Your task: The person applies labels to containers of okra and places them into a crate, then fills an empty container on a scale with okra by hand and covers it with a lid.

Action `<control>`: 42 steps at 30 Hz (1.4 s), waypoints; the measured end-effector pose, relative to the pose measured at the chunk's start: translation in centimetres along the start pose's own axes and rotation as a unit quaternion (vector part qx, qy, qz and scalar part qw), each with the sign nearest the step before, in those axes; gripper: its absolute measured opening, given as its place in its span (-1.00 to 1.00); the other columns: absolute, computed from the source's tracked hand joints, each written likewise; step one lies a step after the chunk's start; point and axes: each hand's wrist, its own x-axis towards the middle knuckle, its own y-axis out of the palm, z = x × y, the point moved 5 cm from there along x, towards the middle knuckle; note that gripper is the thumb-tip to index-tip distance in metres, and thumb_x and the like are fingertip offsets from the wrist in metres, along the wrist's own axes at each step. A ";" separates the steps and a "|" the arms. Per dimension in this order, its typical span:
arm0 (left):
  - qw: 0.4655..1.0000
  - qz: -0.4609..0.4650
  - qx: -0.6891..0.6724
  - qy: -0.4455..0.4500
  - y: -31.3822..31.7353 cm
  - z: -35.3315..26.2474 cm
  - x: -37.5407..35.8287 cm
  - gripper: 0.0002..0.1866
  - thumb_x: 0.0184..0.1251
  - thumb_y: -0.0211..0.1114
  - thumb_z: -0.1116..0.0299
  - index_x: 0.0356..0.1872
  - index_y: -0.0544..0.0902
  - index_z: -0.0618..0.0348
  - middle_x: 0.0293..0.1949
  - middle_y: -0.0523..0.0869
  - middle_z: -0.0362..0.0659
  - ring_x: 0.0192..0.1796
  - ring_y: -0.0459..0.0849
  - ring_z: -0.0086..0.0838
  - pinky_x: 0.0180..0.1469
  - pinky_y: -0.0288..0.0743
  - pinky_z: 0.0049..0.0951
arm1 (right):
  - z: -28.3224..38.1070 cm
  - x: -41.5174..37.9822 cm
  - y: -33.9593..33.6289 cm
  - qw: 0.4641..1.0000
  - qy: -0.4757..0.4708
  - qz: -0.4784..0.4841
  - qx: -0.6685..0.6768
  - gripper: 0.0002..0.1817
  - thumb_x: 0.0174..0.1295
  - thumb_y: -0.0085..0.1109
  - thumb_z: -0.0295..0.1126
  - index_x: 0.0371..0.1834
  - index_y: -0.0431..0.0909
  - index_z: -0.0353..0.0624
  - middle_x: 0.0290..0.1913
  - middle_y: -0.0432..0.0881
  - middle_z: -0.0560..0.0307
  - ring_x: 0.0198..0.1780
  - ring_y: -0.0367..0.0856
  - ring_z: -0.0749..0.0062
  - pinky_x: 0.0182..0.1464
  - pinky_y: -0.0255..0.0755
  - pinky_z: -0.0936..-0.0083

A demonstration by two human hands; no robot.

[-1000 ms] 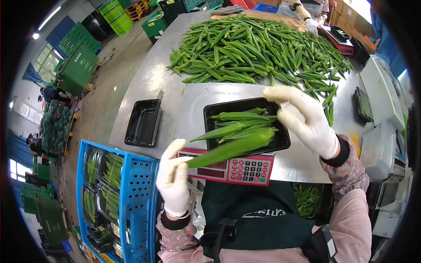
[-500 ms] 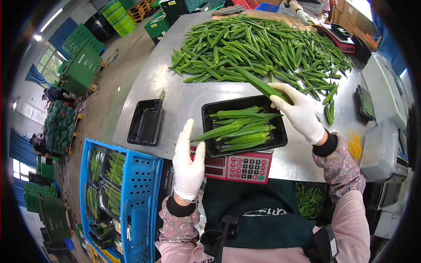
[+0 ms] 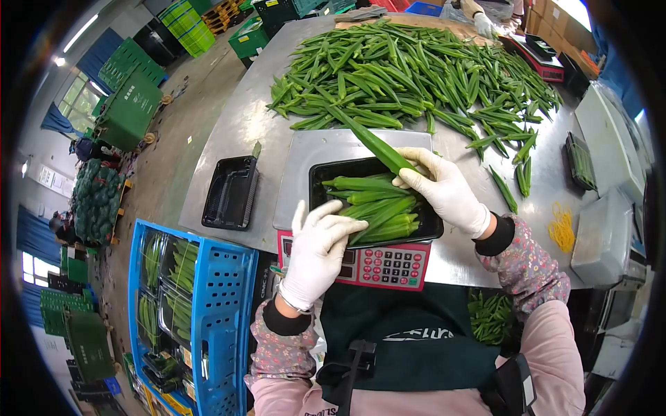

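Note:
In white gloves, my right hand (image 3: pixel 447 191) pinches the thick end of one long okra pod (image 3: pixel 371 142), whose tip points up and left toward the pile. Below it a black plastic tray (image 3: pixel 435 230) with several okra pods (image 3: pixel 381 208) in it rests on the scale (image 3: pixel 385 265) with a red keypad panel. My left hand (image 3: pixel 320 253) reaches over the tray's left edge. Its fingers are apart and bent inward, fingertips right at the pods' left ends. The large okra pile (image 3: pixel 416 73) lies just beyond the tray.
An unfilled black tray (image 3: pixel 231 193) sits left of the scale. The blue crate (image 3: pixel 225 291) at left holds packed okra trays. Yellow rubber bands (image 3: pixel 562 232) and a filled tray (image 3: pixel 581 161) are at right. Another person's gloved hand (image 3: pixel 484 26) shows at the far end, near a second scale (image 3: pixel 538 55).
My right hand has moved left and down with the okra pod, now over the tray. My left hand has leaned in over the tray's edge. The tray has shifted slightly left.

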 end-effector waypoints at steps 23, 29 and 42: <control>0.977 -0.185 0.087 -0.056 -3.7 2.4 1.2 -0.76 0.28 0.35 0.52 -0.04 0.69 0.11 -0.11 0.73 -0.13 -0.01 0.65 -0.21 0.20 0.41 -0.28 | 1.4 1.1 -2.2 0.989 -0.078 -0.078 -0.099 -0.63 0.43 0.21 -0.31 0.23 0.57 -0.22 -0.13 0.72 0.20 -0.17 0.63 0.57 -0.07 0.53 0.57; 0.924 -0.297 -0.124 -0.208 -5.6 5.9 -3.7 -0.78 0.54 0.18 0.51 0.10 0.64 0.29 -0.01 0.68 -0.21 0.03 0.60 -0.55 0.15 0.43 -0.53 | 1.9 -0.7 1.3 0.908 -0.176 -0.050 -0.378 -0.73 0.31 0.25 -0.26 -0.03 0.69 -0.15 -0.24 0.70 -0.07 -0.16 0.64 0.00 -0.04 0.52 0.24; 0.871 -0.350 -0.254 -0.235 -5.5 5.6 -5.4 -0.79 0.56 0.18 0.46 0.07 0.67 0.27 -0.05 0.70 -0.24 0.03 0.59 -0.59 0.18 0.39 -0.56 | 3.5 -2.1 1.6 0.820 -0.191 0.057 -0.537 -0.34 0.07 0.40 -0.22 0.24 0.47 -0.28 -0.09 0.63 -0.02 0.08 0.55 0.08 0.29 0.31 0.17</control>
